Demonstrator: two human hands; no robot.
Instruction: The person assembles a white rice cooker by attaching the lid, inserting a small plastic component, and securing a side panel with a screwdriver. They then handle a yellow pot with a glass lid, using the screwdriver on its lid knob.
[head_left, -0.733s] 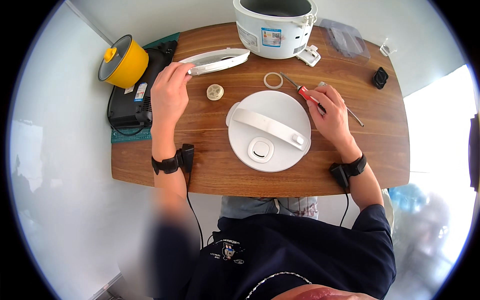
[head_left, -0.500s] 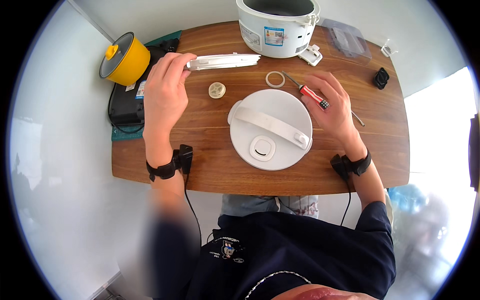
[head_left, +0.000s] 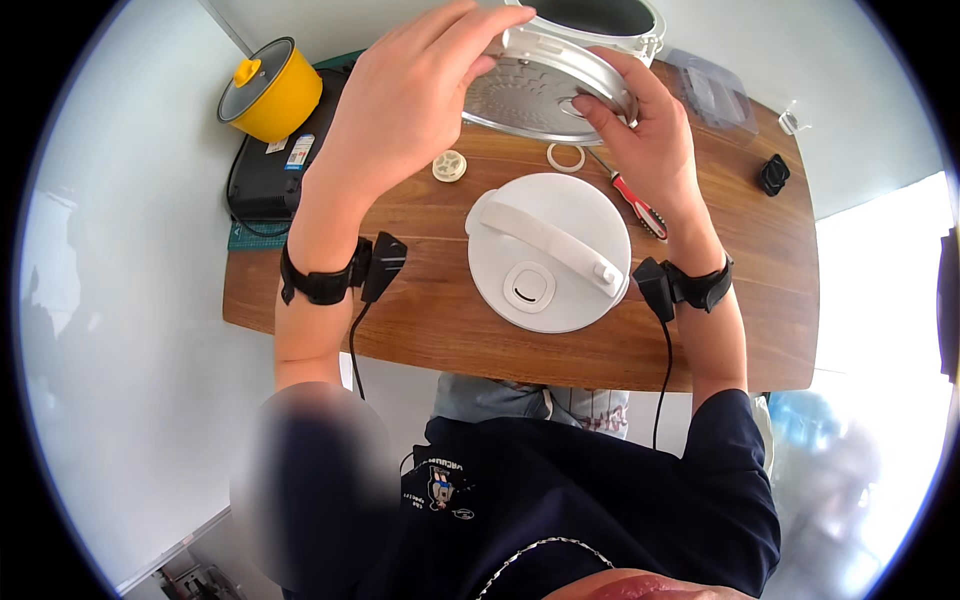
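Between my hands, above the far side of the table, is a round silver metal inner lid (head_left: 530, 95), tilted so its dimpled face shows. My left hand (head_left: 400, 110) grips its upper left edge, the fingers reaching over the top. On the right edge my right hand (head_left: 650, 130) is closed, with the thumb pressed on the metal face. Below them a white rice cooker lid (head_left: 500, 250) with a strap handle lies on the table. A red and black screwdriver (head_left: 637, 205) rests beside it, under my right hand. Near the lid's far edge is a white ring (head_left: 568, 170).
Behind the inner lid stands the white rice cooker body (head_left: 645, 42), partly hidden. A small cream round cap (head_left: 449, 166) lies left of the ring. At far left, a yellow pot (head_left: 290, 95) sits on a black case (head_left: 262, 190). A clear plastic tray (head_left: 715, 90) and black part (head_left: 773, 174) are at right.
My left hand has brought the inner lid rightward and turned it from edge-on to face-on. My right hand has left the screwdriver and taken hold of the inner lid's right edge.
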